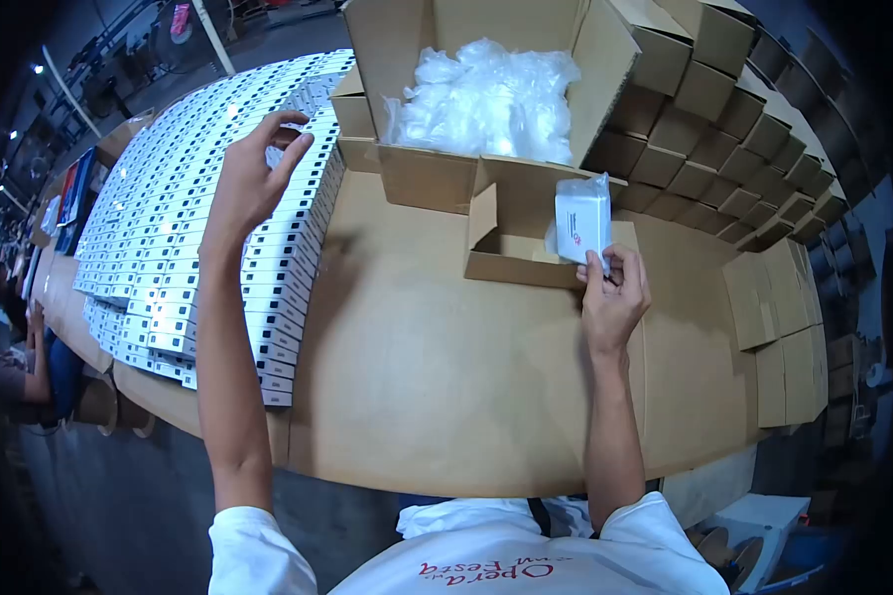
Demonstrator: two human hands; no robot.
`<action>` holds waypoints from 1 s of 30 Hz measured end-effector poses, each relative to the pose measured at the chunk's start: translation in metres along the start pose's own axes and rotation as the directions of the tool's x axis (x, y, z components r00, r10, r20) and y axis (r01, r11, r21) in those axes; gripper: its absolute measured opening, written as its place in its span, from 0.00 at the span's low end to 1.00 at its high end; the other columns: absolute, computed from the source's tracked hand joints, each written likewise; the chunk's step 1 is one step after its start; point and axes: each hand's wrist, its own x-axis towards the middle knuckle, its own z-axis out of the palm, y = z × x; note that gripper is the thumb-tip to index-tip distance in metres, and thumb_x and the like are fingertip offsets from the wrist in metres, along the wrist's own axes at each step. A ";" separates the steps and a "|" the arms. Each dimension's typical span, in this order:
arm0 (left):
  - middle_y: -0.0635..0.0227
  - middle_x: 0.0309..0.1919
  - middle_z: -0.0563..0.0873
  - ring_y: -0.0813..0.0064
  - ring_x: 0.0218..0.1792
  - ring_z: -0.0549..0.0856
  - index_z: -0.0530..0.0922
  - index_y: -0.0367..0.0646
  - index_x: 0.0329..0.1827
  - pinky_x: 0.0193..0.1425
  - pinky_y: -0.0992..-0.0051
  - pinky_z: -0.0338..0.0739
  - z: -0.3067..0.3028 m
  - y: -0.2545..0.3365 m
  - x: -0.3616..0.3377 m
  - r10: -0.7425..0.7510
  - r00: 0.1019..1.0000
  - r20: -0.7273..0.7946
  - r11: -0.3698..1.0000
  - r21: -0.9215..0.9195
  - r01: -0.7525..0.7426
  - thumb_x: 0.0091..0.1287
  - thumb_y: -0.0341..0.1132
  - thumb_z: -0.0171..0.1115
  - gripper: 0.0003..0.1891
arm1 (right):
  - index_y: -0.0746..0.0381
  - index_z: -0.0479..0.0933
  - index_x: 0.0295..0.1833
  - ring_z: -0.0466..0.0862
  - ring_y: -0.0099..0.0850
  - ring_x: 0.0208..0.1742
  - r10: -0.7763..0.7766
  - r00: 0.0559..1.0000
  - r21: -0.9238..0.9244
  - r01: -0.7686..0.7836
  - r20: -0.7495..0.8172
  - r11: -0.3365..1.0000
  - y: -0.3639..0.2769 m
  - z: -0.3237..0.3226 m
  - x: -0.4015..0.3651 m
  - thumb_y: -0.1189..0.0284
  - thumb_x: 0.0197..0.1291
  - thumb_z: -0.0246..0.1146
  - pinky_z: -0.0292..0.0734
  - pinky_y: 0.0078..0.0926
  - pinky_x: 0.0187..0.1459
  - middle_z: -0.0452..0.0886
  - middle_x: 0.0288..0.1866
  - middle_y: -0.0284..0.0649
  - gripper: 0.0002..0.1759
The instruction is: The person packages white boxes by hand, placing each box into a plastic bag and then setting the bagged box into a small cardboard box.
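Note:
My right hand [617, 302] pinches the lower edge of a white packet in a clear plastic bag [582, 220], with small print on its face. I see it held upright over the right side of a small open cardboard box [522, 270], partly covering what is behind. My left hand [250, 174] is raised over the stacked white boxes [191, 233], its fingers curved and apart from the thumb. Nothing can be made out in its grip. Dark square marks run in rows across these white boxes.
Behind the small box, a large open carton [429, 177] contains clear plastic-wrapped pieces [491, 94]. Brown cardboard boxes [700, 124] are stacked at the back right, and further cartons [786, 332] stand at the table's right edge. Another person [32, 372] is at far left.

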 end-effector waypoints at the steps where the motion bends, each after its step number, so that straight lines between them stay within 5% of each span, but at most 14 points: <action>1: 0.56 0.49 0.91 0.63 0.51 0.91 0.82 0.39 0.60 0.58 0.65 0.81 -0.002 -0.006 0.008 -0.035 0.999 0.011 0.999 0.035 0.035 0.77 0.41 0.64 0.17 | 0.72 0.78 0.47 0.85 0.27 0.37 0.020 1.000 -0.013 -0.020 0.008 1.000 0.001 0.002 -0.003 0.85 0.64 0.69 0.96 0.25 0.38 0.77 0.44 0.41 0.08; 9: 0.52 0.46 0.92 0.55 0.49 0.91 0.84 0.39 0.57 0.55 0.61 0.84 0.006 -0.063 0.062 -0.021 1.000 -0.011 0.993 0.112 0.022 0.74 0.43 0.65 0.17 | 0.70 0.82 0.48 0.86 0.34 0.37 -0.047 0.993 -0.278 0.075 0.107 0.958 -0.008 0.009 0.000 0.82 0.63 0.70 0.89 0.26 0.30 0.82 0.43 0.46 0.09; 12: 0.53 0.43 0.92 0.51 0.45 0.91 0.85 0.41 0.53 0.52 0.58 0.84 0.011 -0.079 0.081 0.013 0.995 -0.094 0.988 0.155 0.001 0.72 0.41 0.65 0.15 | 0.71 0.83 0.45 0.85 0.46 0.38 -0.176 0.972 -0.392 0.223 0.153 0.892 0.007 0.012 0.002 0.82 0.61 0.70 0.81 0.39 0.37 0.83 0.40 0.51 0.07; 14: 0.54 0.41 0.92 0.50 0.45 0.90 0.86 0.43 0.50 0.53 0.55 0.84 0.014 -0.089 0.095 -0.009 0.990 -0.140 0.972 0.230 0.041 0.71 0.40 0.63 0.13 | 0.72 0.82 0.43 0.85 0.48 0.39 -0.033 0.983 -0.407 0.105 0.181 0.907 0.005 0.018 -0.004 0.83 0.61 0.70 0.81 0.43 0.40 0.83 0.39 0.51 0.06; 17: 0.51 0.38 0.91 0.48 0.43 0.90 0.86 0.43 0.49 0.52 0.53 0.84 0.024 -0.111 0.118 0.038 0.980 -0.197 0.950 0.310 0.025 0.68 0.36 0.62 0.11 | 0.73 0.83 0.40 0.84 0.48 0.37 -0.022 0.982 -0.417 0.100 0.188 0.903 0.008 0.022 -0.003 0.85 0.61 0.68 0.79 0.44 0.40 0.82 0.38 0.51 0.03; 19: 0.49 0.35 0.90 0.45 0.41 0.89 0.86 0.42 0.47 0.50 0.50 0.83 0.032 -0.129 0.134 0.193 0.948 -0.253 0.928 0.361 -0.092 0.66 0.32 0.62 0.11 | 0.74 0.83 0.39 0.84 0.48 0.38 -0.024 0.977 -0.463 0.122 0.212 0.878 0.007 0.024 -0.002 0.86 0.60 0.68 0.79 0.44 0.41 0.82 0.39 0.52 0.03; 22: 0.48 0.41 0.90 0.46 0.45 0.89 0.84 0.39 0.50 0.54 0.53 0.83 0.055 -0.143 0.159 0.109 0.979 -0.171 0.935 0.352 -0.042 0.65 0.27 0.63 0.12 | 0.75 0.83 0.39 0.83 0.49 0.40 0.014 0.976 -0.534 0.108 0.218 0.838 0.004 0.026 -0.003 0.85 0.62 0.67 0.79 0.43 0.43 0.82 0.41 0.53 0.03; 25: 0.45 0.43 0.88 0.44 0.48 0.86 0.83 0.41 0.55 0.56 0.51 0.81 0.084 -0.152 0.180 0.156 0.969 -0.191 0.947 0.308 -0.092 0.62 0.23 0.59 0.17 | 0.74 0.84 0.40 0.82 0.50 0.49 0.232 0.938 -0.610 -0.027 0.259 0.792 0.000 0.017 0.001 0.80 0.65 0.66 0.77 0.45 0.51 0.81 0.49 0.54 0.06; 26: 0.45 0.45 0.87 0.45 0.51 0.86 0.82 0.42 0.57 0.57 0.52 0.80 0.089 -0.155 0.184 0.245 0.946 -0.211 0.940 0.290 -0.178 0.63 0.22 0.57 0.19 | 0.74 0.85 0.40 0.80 0.51 0.53 0.202 0.945 -0.617 0.000 0.257 0.787 0.000 0.017 -0.001 0.79 0.66 0.65 0.75 0.46 0.55 0.80 0.53 0.55 0.07; 30: 0.45 0.46 0.87 0.46 0.49 0.86 0.80 0.41 0.58 0.56 0.51 0.80 0.109 -0.167 0.201 0.223 0.969 -0.109 0.923 0.343 -0.174 0.63 0.22 0.56 0.19 | 0.73 0.86 0.44 0.74 0.55 0.65 0.086 0.956 -0.646 0.122 0.281 0.754 -0.001 0.014 -0.013 0.74 0.70 0.61 0.69 0.50 0.67 0.74 0.67 0.57 0.13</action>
